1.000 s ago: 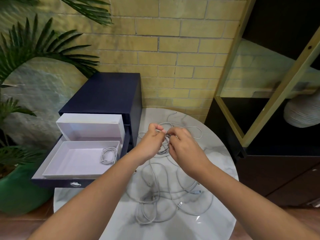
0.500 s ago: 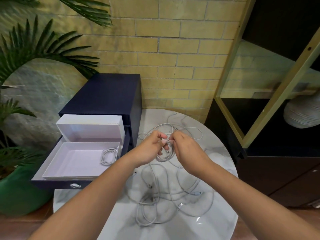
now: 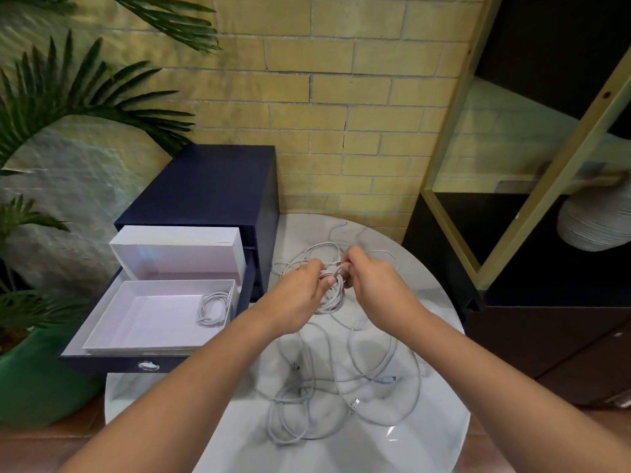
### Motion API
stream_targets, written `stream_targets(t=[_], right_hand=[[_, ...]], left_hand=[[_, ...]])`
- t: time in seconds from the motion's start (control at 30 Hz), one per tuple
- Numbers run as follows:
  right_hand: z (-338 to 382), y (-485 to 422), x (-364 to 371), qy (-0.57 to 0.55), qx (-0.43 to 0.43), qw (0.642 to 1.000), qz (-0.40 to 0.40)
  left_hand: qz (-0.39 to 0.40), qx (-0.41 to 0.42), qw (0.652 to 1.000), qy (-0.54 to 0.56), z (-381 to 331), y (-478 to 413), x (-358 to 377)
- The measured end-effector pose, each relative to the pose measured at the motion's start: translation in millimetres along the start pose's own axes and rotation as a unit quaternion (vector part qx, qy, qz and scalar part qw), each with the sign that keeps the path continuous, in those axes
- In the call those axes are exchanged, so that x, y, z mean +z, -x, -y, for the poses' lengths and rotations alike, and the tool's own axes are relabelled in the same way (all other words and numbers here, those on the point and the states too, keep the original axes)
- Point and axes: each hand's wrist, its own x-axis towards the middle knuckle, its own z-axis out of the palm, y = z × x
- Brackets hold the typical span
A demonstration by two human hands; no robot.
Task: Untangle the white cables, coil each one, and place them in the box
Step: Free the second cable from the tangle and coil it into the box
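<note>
A small coil of white cable [image 3: 333, 297] hangs between my two hands above the round marble table [image 3: 437, 435]. My left hand [image 3: 296, 297] grips the coil's left side. My right hand [image 3: 374, 285] pinches the cable's end at the top of the coil. A tangle of white cables [image 3: 341, 397] lies on the table below, with loose plugs showing. More white cable loops [image 3: 307, 257] lie behind my hands. The open white box [image 3: 112, 331] sits in the pulled-out drawer at the left, with one coiled cable [image 3: 213, 307] in its right end.
The box lid [image 3: 177, 250] stands upright behind the box. A dark blue drawer cabinet [image 3: 205, 189] touches the table's left side. A potted palm in a green pot [image 3: 34, 380] is at far left. A dark shelf unit [image 3: 546, 285] stands at the right.
Both hands have lowered slightly and closed in on the coil, which now hangs as a tighter bundle between them. The tangle on the table has barely shifted.
</note>
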Motion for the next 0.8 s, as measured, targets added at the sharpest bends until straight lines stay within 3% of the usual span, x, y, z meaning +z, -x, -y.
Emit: stream_targets(t=[0.1, 0.3, 0.43, 0.57, 0.8], right_hand=[[-5.2, -7.0, -3.2, 0.042, -0.040, 0.998, -0.015], [-16.4, -16.8, -10.5, 0.146, -0.117, 0.978, -0.095], [-15.9, -17.0, -14.4, 0.187, -0.109, 0.965, -0.147], [-20.0, -16.5, -4.8, -0.021, -0.021, 0.996, -0.084], [-7.2, 0.7, 22.3, -0.205, 0.112, 0.969, -0.082]], left_hand=[[0.005, -0.001, 1.000, -0.024, 3.1, 2.9, 0.7], [-0.056, 0.001, 0.997, -0.058, -0.5, 1.6, -6.2], [-0.071, -0.012, 0.997, -0.021, -4.9, 1.8, -8.2], [-0.085, -0.029, 0.995, 0.036, -9.5, 2.6, -5.4], [-0.133, -0.061, 0.987, 0.063, -14.4, -2.0, 4.1]])
